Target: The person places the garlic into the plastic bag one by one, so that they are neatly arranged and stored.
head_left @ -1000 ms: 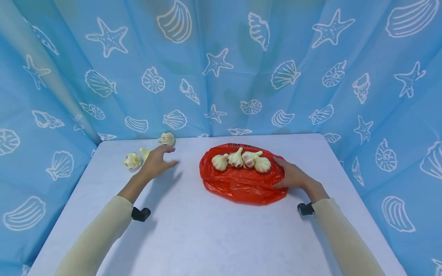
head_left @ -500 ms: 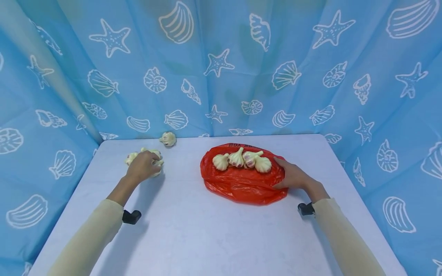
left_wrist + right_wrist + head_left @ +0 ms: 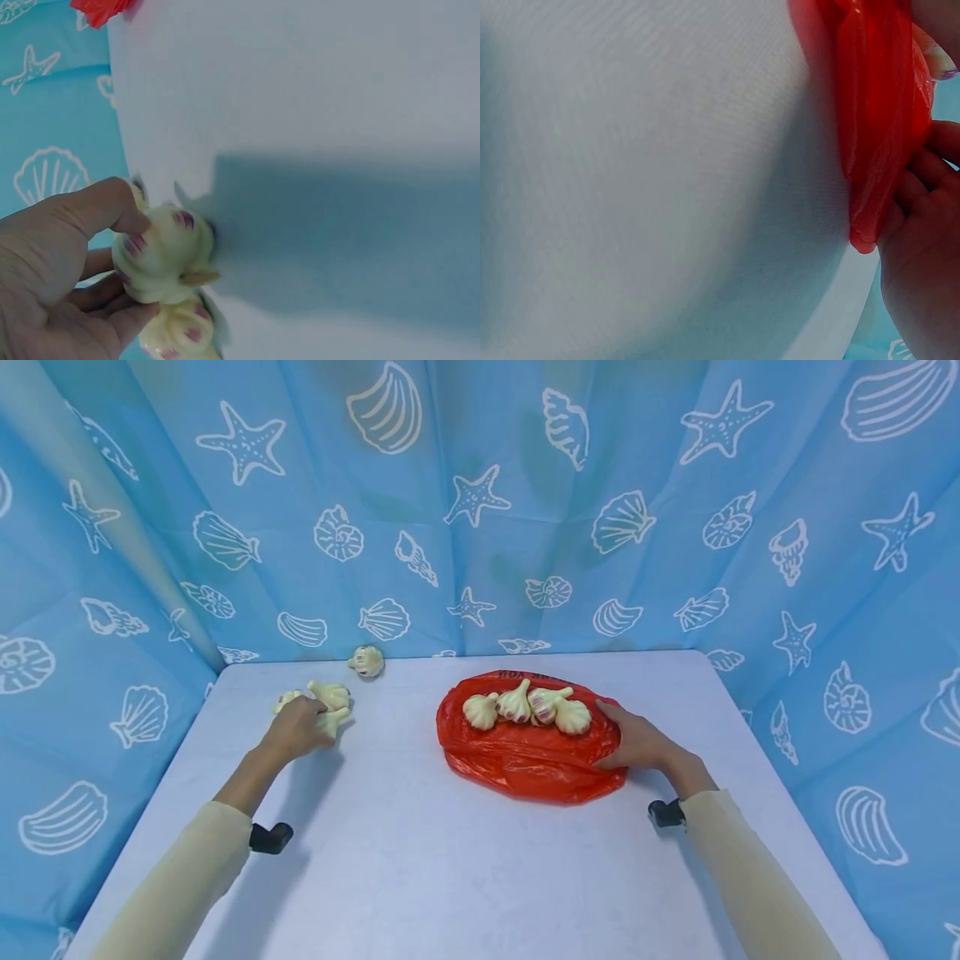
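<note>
My left hand (image 3: 295, 729) pinches a garlic bulb (image 3: 166, 251) between thumb and fingers, over the left side of the table. Two more bulbs lie close by: one garlic bulb (image 3: 331, 695) just behind the held one, and another (image 3: 286, 700) partly hidden by my hand. At the right, a red plastic bag (image 3: 517, 768) lies spread with several garlic bulbs (image 3: 513, 702) in a row on it. My right hand (image 3: 637, 743) grips the bag's right end, its thumb and fingers around the plastic; in the right wrist view its fingers (image 3: 922, 176) curl against the red film.
A single garlic bulb (image 3: 367, 662) sits by the table's back edge. The white table (image 3: 450, 868) is bordered by a blue curtain (image 3: 420, 577) with shell and starfish prints at the back and both sides.
My left hand has come left and a little toward me from above the table, its fingers closing on a garlic bulb. The right hand and the red bag have stayed in place.
</note>
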Tool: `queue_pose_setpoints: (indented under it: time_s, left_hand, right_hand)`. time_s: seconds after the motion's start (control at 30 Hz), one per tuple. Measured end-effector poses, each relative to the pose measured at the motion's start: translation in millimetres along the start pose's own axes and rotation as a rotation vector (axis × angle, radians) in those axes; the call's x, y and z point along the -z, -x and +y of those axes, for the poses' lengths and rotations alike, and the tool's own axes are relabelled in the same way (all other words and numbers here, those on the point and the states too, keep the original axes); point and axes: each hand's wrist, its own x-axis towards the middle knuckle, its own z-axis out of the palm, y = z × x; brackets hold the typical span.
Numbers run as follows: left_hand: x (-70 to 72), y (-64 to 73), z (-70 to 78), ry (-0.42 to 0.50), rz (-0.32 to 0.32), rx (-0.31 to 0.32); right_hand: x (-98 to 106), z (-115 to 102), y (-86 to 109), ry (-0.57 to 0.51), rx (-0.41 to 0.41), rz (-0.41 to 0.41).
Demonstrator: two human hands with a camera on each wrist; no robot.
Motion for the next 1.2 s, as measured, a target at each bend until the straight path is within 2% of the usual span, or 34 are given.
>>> queue_pose_setpoints:
  time_s: [0.17,0.27,0.5,0.6,0.87,1.2]
  left_hand:
    - [0.9,5.1,-8.4,0.011,-0.015,-0.031]
    - [0.8,6.9,-13.1,0.027,-0.015,-0.025]
    - [-2.2,9.0,-22.9,0.118,-0.051,0.073]
    - [-6.4,10.5,-27.6,0.146,-0.032,0.087]
    - [-16.1,12.9,-36.3,0.158,0.054,0.016]
    - [-18.4,13.9,-40.5,0.188,0.063,0.02]
  right_hand:
    - [0,0,-0.7,-0.001,0.001,-0.003]
    - [0,-1,-1.4,0.001,0.002,-0.009]
    - [1,1,-2.4,0.012,-0.026,0.001]
    - [0,2,-3.8,0.014,-0.028,0.004]
    - [-1,2,-3.0,-0.004,-0.023,0.005]
    - [-1,5,-4.8,0.019,-0.007,0.003]
